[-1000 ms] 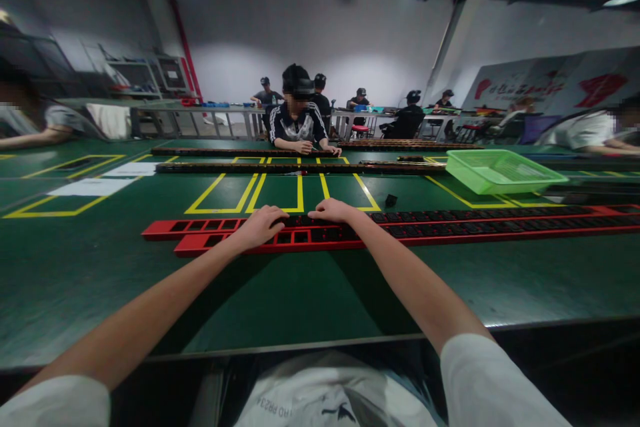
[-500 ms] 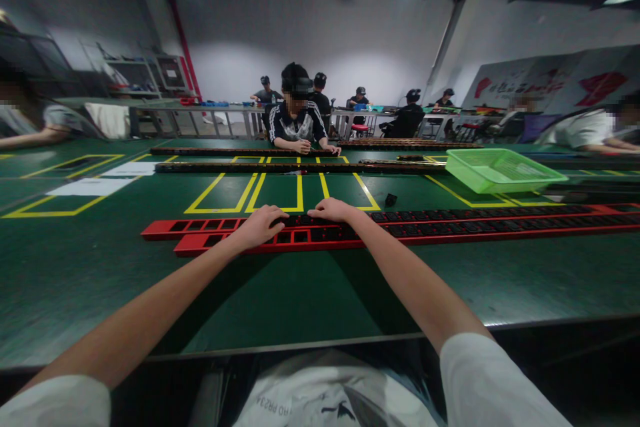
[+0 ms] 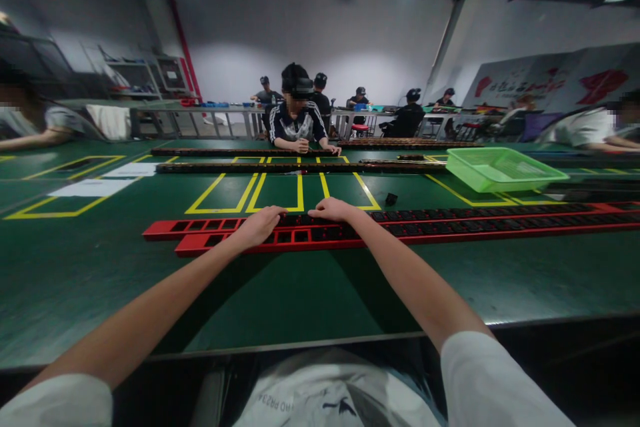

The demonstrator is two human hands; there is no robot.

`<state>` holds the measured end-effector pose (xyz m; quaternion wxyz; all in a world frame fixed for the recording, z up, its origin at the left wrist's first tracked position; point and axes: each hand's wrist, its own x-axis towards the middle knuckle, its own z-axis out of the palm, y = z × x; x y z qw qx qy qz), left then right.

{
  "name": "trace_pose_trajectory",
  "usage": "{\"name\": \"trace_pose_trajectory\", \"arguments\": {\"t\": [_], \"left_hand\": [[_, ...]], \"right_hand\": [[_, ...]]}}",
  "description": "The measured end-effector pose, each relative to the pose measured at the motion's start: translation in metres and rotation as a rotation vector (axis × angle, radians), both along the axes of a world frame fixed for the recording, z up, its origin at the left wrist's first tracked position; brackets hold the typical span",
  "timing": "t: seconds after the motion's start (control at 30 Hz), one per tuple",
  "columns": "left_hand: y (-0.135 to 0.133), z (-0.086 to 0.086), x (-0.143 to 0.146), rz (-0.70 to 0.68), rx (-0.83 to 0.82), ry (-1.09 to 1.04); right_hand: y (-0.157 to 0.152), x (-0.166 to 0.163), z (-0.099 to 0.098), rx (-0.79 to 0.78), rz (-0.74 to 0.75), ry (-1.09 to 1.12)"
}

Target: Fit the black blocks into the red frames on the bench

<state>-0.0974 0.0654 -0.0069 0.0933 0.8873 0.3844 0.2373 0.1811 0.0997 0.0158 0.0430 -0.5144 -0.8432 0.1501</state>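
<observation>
Two long red metal rails (image 3: 200,245) lie side by side across the table, with square cut-outs at the left and black socket-like modules (image 3: 470,212) filling much of the rest. My left hand (image 3: 260,225) is over the far rail, reaching across the near one. Its thumb and fingers are pinched together, and whatever they hold is hidden. To its right, my right hand (image 3: 331,209) is closed over the far rail, fingers at the back edge and thumb pointing left. Between the hands, black modules show in the far rail. One loose black module (image 3: 391,199) lies behind the rails.
A light green plastic basket (image 3: 505,177) stands at the back right. Dark long rails (image 3: 260,167) cross the table farther back, where a co-worker (image 3: 299,117) sits facing me. White papers (image 3: 93,187) lie at the left among yellow tape outlines. Other people sit at both sides.
The thumb of my left hand has drawn in toward its fingers, and that hand has shifted very slightly left. My right hand stays in place.
</observation>
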Motion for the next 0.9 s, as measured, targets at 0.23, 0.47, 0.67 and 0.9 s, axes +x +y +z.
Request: {"name": "trace_pose_trajectory", "arguments": {"t": [0.23,0.47,0.67,0.9], "left_hand": [[0.015,-0.005,-0.008,0.158,-0.185,-0.105],[0.013,-0.002,-0.009,0.125,-0.21,-0.21],[0.015,-0.002,-0.013,0.09,-0.242,-0.278],[0.015,-0.004,-0.011,0.075,-0.219,-0.258]], "right_hand": [[-0.001,0.0,0.001,-0.009,-0.004,0.014],[-0.001,0.0,0.002,-0.017,-0.016,0.007],[-0.004,-0.001,0.004,-0.013,0.0,0.001],[-0.002,-0.001,0.002,-0.008,-0.012,-0.003]]}}
